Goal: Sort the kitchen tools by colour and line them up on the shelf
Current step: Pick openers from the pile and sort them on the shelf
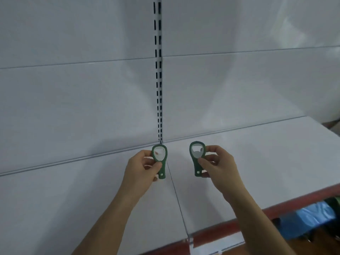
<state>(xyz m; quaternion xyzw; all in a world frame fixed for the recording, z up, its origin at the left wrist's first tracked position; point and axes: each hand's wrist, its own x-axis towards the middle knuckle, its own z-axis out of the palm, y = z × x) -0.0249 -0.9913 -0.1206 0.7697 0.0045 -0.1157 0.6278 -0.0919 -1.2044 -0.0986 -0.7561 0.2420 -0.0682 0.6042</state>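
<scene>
Two green bottle openers are held side by side above the white shelf. My left hand pinches the handle of the left green opener, whose ring end points toward the back wall. My right hand pinches the handle of the right green opener, also ring end up. Both openers sit near the back middle of the shelf, about a hand's width apart. I cannot tell whether they touch the shelf surface.
A slotted upright rail runs up the white back panel at the middle. A seam splits the shelf boards. The shelf's red front edge runs lower right, with blue and green items below it.
</scene>
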